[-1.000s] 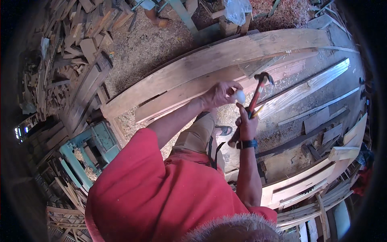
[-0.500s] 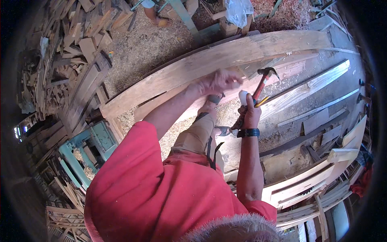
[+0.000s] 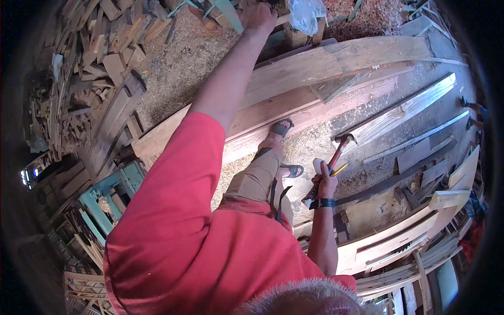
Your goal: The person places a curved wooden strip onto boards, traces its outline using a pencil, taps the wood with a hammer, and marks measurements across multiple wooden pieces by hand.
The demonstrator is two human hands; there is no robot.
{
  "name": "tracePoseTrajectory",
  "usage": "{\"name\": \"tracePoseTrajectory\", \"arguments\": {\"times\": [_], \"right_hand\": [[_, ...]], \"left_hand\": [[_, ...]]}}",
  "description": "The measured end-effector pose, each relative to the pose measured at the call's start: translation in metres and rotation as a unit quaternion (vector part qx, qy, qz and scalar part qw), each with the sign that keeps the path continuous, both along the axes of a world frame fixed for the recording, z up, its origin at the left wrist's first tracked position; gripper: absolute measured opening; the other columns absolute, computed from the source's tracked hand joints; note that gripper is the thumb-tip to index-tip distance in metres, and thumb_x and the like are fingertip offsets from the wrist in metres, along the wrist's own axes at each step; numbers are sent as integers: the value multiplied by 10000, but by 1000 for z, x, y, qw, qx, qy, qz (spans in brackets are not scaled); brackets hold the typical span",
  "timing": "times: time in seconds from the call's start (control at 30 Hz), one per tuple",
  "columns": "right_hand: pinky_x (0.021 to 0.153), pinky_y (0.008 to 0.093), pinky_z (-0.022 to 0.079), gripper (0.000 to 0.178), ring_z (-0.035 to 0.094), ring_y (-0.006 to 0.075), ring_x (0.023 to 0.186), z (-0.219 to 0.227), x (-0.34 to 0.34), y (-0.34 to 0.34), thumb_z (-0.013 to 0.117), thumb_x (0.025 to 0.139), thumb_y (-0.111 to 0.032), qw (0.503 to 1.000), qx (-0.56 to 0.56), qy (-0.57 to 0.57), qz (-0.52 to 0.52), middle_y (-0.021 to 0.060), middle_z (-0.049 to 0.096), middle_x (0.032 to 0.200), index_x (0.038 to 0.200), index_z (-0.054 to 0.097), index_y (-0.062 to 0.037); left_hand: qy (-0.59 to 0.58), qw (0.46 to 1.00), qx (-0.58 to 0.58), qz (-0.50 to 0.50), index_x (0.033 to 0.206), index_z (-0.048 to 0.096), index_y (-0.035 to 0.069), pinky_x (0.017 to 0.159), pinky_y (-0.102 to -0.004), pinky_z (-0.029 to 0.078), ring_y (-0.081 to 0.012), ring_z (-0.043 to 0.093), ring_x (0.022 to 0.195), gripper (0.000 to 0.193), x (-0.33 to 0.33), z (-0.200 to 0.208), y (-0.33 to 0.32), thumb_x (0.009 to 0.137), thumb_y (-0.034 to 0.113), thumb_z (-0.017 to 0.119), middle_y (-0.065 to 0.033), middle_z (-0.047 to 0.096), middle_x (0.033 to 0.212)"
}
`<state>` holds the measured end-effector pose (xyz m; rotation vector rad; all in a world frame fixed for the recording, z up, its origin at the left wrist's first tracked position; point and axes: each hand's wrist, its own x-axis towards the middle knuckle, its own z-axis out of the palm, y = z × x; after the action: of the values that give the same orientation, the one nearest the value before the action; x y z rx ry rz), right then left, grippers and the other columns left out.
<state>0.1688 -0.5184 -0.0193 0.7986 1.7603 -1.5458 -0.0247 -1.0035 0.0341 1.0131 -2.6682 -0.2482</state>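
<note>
My left hand (image 3: 256, 18) reaches far out to the upper edge, beside a wooden block (image 3: 296, 38). Its fingers look curled by something dark, too small and cut off to make out. Lower right, my right hand (image 3: 327, 185) closes round a claw hammer (image 3: 336, 155) with a red handle and dark head. A yellow pencil (image 3: 339, 169) sticks out of the same grip. Also in this hand are a white rounded piece (image 3: 317, 166) and a dark bundle I cannot identify.
A long curved plank (image 3: 336, 65) crosses in front of me, with another board (image 3: 273, 115) below it. Clear plastic (image 3: 305, 16) hangs over the block. Scrap wood (image 3: 113, 63) is heaped at left, near a green machine frame (image 3: 105, 194). A pale board (image 3: 404, 110) lies at right.
My left hand has gone from above the plank, near my right hand, out to the upper edge. My right hand has come down somewhat, still holding the hammer and pencil.
</note>
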Motion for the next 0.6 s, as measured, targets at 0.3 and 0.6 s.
{"name": "tracePoseTrajectory", "arguments": {"times": [0.3, 0.6], "right_hand": [[436, 248, 451, 370, 519, 88, 447, 1, 24, 8, 838, 864, -367, 1000, 11, -22, -6, -2, 570, 632, 953, 644, -64], [432, 269, 463, 363, 535, 101, 470, 5, 21, -2, 852, 855, -308, 1000, -8, -10, 16, 19, 600, 691, 943, 623, -42]], "left_hand": [[25, 997, 38, 67, 1185, 748, 101, 1072, -557, 440, -355, 471, 1367, 430, -18, -15, -3, 858, 381, 765, -139, 481, 1516], [19, 993, 29, 114, 1293, 683, 170, 1051, -595, 420, -328, 474, 1375, 499, -27, -22, -4, 855, 395, 763, -114, 517, 1496]]}}
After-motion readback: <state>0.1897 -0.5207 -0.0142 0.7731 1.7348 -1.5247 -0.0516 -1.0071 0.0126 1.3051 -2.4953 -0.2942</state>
